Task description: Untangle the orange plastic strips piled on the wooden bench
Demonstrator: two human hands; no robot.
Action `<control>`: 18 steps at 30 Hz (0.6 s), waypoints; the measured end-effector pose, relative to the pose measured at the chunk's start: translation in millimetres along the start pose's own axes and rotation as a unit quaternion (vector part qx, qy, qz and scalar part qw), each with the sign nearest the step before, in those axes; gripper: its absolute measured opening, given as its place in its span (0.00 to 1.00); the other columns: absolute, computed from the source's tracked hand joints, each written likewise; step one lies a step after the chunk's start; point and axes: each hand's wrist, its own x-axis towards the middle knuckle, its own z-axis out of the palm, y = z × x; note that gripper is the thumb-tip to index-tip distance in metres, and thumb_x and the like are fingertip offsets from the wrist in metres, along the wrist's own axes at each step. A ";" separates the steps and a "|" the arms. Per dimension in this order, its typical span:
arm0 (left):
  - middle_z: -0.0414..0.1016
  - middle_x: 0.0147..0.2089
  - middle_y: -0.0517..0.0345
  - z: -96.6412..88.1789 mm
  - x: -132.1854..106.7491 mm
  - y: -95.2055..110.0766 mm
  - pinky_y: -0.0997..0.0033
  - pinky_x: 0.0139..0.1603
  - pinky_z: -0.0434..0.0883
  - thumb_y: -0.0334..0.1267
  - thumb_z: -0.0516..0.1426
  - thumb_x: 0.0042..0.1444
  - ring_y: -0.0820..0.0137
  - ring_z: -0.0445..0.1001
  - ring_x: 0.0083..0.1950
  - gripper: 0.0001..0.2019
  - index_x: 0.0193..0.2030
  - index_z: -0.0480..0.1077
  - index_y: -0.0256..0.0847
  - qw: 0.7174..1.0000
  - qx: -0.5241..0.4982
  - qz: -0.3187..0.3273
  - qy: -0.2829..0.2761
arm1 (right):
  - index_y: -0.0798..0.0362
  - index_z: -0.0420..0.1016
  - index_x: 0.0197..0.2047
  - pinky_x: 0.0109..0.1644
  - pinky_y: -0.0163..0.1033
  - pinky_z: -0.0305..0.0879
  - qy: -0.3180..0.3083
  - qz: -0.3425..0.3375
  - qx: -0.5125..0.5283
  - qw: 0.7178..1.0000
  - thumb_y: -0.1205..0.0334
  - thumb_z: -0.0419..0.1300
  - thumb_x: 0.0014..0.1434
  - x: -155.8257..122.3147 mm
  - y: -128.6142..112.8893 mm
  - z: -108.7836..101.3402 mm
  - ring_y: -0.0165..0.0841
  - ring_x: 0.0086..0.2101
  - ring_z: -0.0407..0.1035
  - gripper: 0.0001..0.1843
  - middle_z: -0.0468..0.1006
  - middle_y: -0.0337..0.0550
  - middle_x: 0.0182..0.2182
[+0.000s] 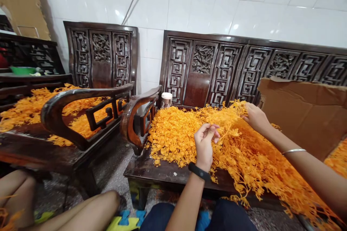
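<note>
A thick heap of orange branching sprigs (pixel 173 133), which look like plastic, covers the seat of the dark carved bench. My left hand (pixel 205 140), with a black band on its wrist, is over the front of the heap. Its thumb and fingers are pinched together; what is between them, if anything, is too small to make out. Further right and higher, my right hand (pixel 256 117) is closed on a bunch of orange sprigs (pixel 235 110) lifted at the top of the heap. A thin bangle circles my right forearm.
A cardboard sheet (pixel 300 112) leans on the bench at right. A white-lidded cup (pixel 166 100) stands by the armrest (pixel 141 112). More orange sprigs lie on a carved chair (pixel 81 97) at left. Another person's bare legs (pixel 89 209) are at lower left.
</note>
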 end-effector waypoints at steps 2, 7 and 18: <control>0.64 0.25 0.58 -2.3 -0.2 3.2 0.80 0.22 0.54 0.40 0.58 0.49 0.78 0.61 0.25 0.10 0.28 0.69 0.33 1.000 -0.008 -0.003 0.011 | 0.58 0.65 0.40 0.37 0.42 0.56 -0.006 0.028 -0.009 1.000 0.68 0.51 0.53 3.9 -2.7 0.7 0.44 0.38 0.63 0.10 0.69 0.58 0.37; 0.64 0.25 0.58 -6.5 -1.2 8.0 0.81 0.21 0.53 0.39 0.59 0.49 0.79 0.61 0.25 0.09 0.29 0.69 0.33 1.000 -0.011 -0.015 0.023 | 0.56 0.68 0.39 0.35 0.39 0.52 -0.038 0.065 -0.017 0.997 0.67 0.52 0.56 12.1 -11.0 -4.3 0.40 0.36 0.64 0.07 0.72 0.54 0.37; 0.63 0.25 0.58 -7.4 -8.0 19.9 0.82 0.18 0.52 0.40 0.59 0.49 0.79 0.60 0.25 0.10 0.30 0.69 0.34 0.999 -0.004 -0.033 0.012 | 0.61 0.72 0.38 0.25 0.37 0.44 -0.050 0.291 0.009 0.956 0.57 0.43 0.62 19.9 18.8 -16.2 0.30 0.21 0.54 0.20 0.72 0.59 0.29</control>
